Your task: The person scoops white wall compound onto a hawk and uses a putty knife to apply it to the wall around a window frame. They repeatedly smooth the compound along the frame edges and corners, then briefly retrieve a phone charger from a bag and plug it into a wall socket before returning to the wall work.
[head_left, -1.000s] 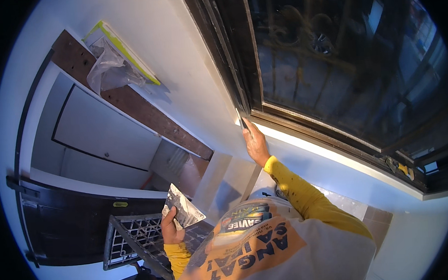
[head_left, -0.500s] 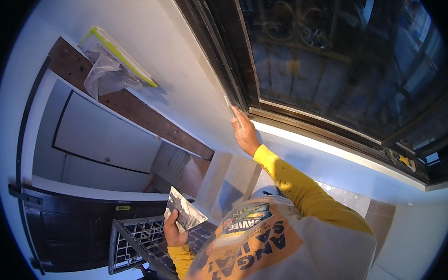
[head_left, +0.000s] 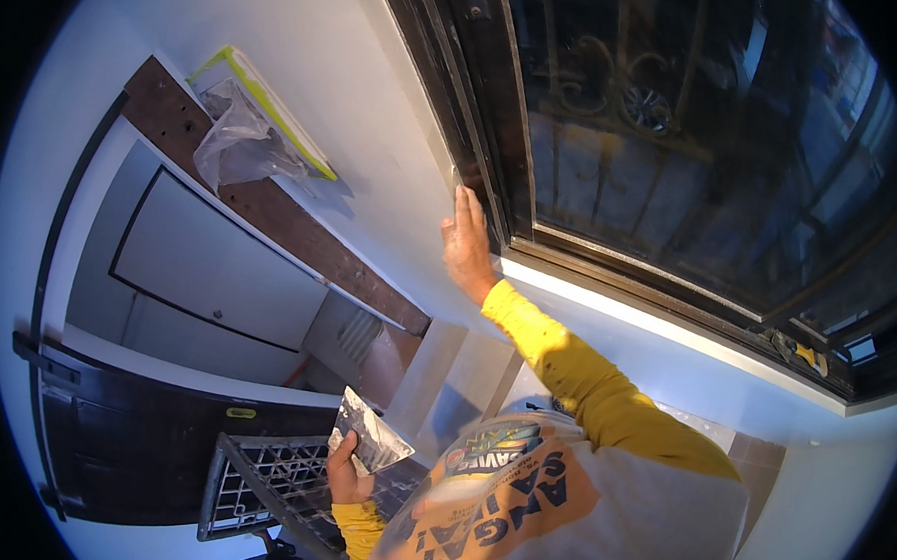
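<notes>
My left hand (head_left: 347, 473) grips a flat metal putty blade (head_left: 373, 438) smeared with pale paste, low in front of my body. My right hand (head_left: 469, 244) reaches up to the wall strip beside the dark window frame (head_left: 476, 109). Its fingers are close together and pointing up along that edge. A thin scraper (head_left: 455, 174) shows as a pale sliver at the fingertips, lying almost edge-on against the wall; most of it is hidden by the hand.
A green-edged rectangular panel (head_left: 281, 117) with clear plastic (head_left: 243, 149) hangs on the wall. Below are a brown board (head_left: 296, 227), a dark door (head_left: 136, 449) and a metal grille (head_left: 267, 483). A yellow-handled tool (head_left: 807, 356) rests on the window sill at right.
My right hand has shifted slightly left and up along the frame edge, and has turned so the back of it shows more. My left hand keeps its blade, a little lower. The view has tilted slightly.
</notes>
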A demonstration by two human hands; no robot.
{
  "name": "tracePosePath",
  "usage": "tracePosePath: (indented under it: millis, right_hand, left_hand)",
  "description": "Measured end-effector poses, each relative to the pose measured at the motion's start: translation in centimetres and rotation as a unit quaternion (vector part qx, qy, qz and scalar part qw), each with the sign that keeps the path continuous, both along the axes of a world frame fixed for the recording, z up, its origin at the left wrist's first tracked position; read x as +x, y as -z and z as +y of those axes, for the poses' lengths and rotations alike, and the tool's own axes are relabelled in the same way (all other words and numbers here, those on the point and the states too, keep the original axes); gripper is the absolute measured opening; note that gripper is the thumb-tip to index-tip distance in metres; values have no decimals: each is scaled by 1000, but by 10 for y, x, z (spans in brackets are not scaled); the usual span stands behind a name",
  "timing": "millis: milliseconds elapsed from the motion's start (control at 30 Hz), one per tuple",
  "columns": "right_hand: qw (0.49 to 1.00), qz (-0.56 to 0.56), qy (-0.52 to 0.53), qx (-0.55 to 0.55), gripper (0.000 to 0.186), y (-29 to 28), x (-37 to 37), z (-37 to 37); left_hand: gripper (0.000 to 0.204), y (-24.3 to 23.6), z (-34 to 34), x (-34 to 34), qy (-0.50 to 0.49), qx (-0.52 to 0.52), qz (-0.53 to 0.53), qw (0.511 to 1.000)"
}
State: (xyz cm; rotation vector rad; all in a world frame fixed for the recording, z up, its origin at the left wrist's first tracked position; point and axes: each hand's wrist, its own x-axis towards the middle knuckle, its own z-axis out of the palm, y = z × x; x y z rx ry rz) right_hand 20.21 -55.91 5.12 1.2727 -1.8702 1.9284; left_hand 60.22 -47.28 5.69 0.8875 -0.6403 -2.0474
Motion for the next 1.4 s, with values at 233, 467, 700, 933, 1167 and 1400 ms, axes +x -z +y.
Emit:
tracePosePath:
  millis: [233,467,700,933,1167,1400]
  right_hand:
    - [998,-17,-24,53,55,45,27,25]
    - [998,6,-43,-42,46,7,-18,32]
    - [997,47,-65,-16,45,4,-7,32]
    - [998,-10,-54,-5,44,10,-10,54]
    - [998,-29,-61,-16,46,28,34,53]
    - [898,-3,-423,119,46,8,81,100]
  left_hand:
    - [34,-7,1,-4,-6,-2,-3,1000]
    - [36,-5,2,-1,-17,-12,-30,999]
    - [35,-8,1,-8,-2,-19,-22,1000]
    - [34,-7,-8,-17,15,-17,-7,1000]
    - [36,0,-6,-13,11,-28,10,999]
    - [40,2,-14,-9,15,26,65,997]
